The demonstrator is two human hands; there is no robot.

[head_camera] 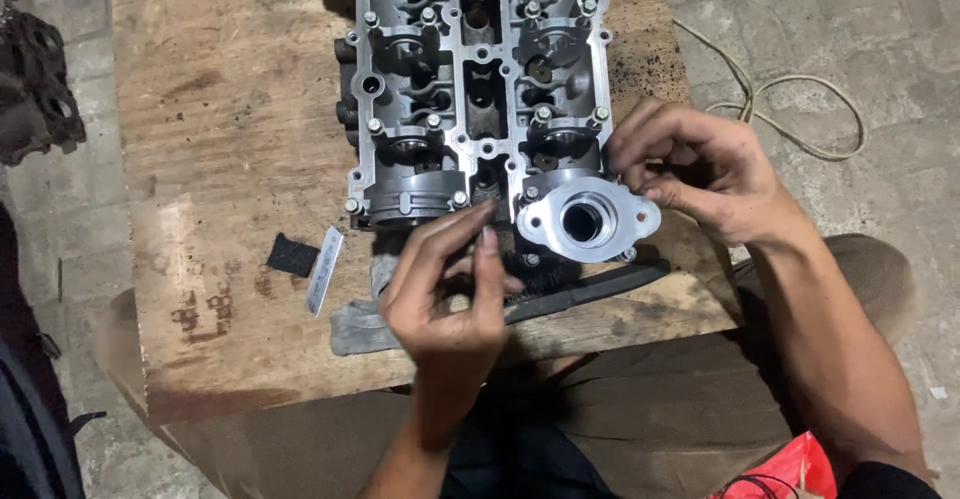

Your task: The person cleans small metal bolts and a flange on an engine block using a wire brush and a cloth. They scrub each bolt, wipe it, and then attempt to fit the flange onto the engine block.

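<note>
Closest to the lens is a bit of crinkly red plastic bag at the bottom edge, down by the person's right forearm. Just above that, the left hand hangs over the near edge of the worn, stained plywood tabletop, fingers bunched together and pointing up toward the head; whether they pinch anything small I can't tell. Under that hand sit a black bristly brush with a long dark handle and a grey crumpled rag.

One grey cast-aluminium cylinder head lies in the middle of the tabletop, full of machined pockets, bolt holes and studs. At its near end there's one shiny round flange with a big bore. The right hand is at the head's near right corner, fingers curled and pressed close together just beside that flange, touching the casting.

To the left: one small black square pad and one thin silvery flat strip, side by side. One pale cord loops on the paved floor, and a dark cast metal part sits off the left edge.
</note>
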